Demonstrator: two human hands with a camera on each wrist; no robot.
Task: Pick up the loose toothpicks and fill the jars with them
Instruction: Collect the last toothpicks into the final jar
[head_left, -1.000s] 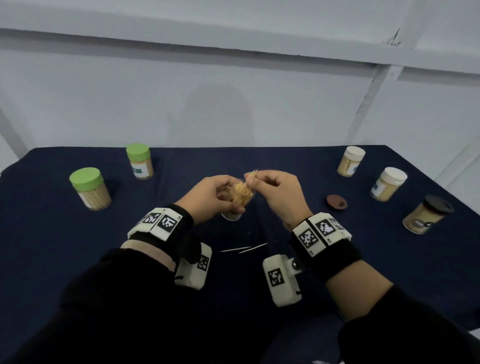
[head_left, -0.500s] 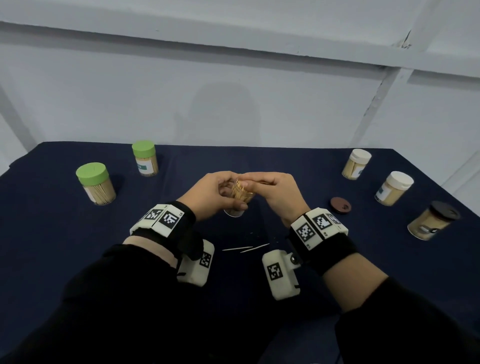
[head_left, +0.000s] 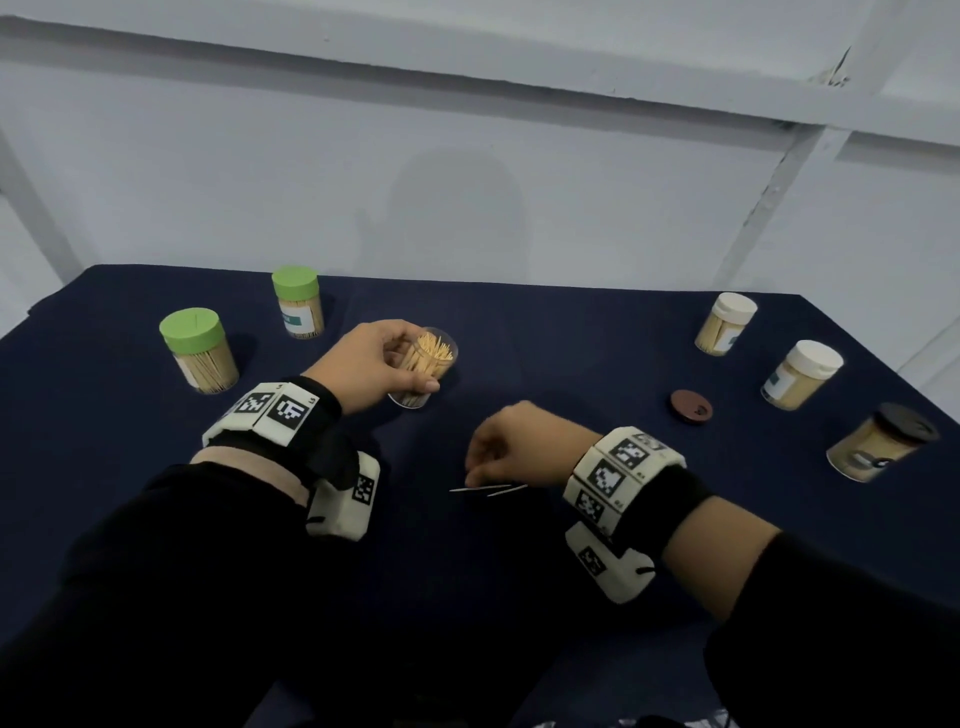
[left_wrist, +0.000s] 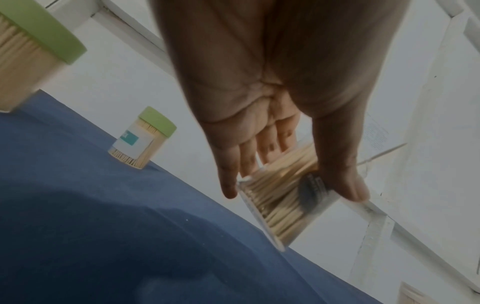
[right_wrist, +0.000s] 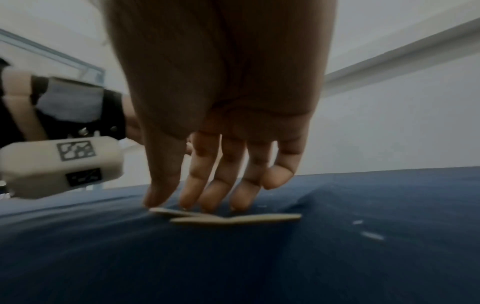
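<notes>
My left hand (head_left: 375, 364): it grips the open jar (head_left: 423, 367), thumb on the near side of the wall and fingers curled round the far side.
Open jar: clear, lidless, tilted with its mouth leaning away from my left wrist and toward my right; in the head view its base looks to be at the worktop (head_left: 571, 364), though I cannot tell whether it touches.
Toothpicks in the jar (head_left: 431, 352): packed lengthwise along the jar's axis, tips showing at the mouth.
My right hand (head_left: 511, 441): lowered to the cloth, nearer to me than the left hand, thumb and fingers loosely spread and pointing down, nothing gripped.
Right fingertips (right_wrist: 188, 202): at or just above the loose toothpicks (right_wrist: 233, 218); whether they touch, I cannot tell.
Loose toothpicks: two, flat on the worktop under my right fingertips, overlapping at a shallow angle, long axes running crosswise from my left to my right.
Brown lid (head_left: 691, 407): flat on the cloth, beyond and to the right of my right hand.
Green-capped jars (head_left: 198, 349): two, upright, left of my left hand.
Closed jars on the right (head_left: 801, 374): three, well apart from my right hand.
</notes>
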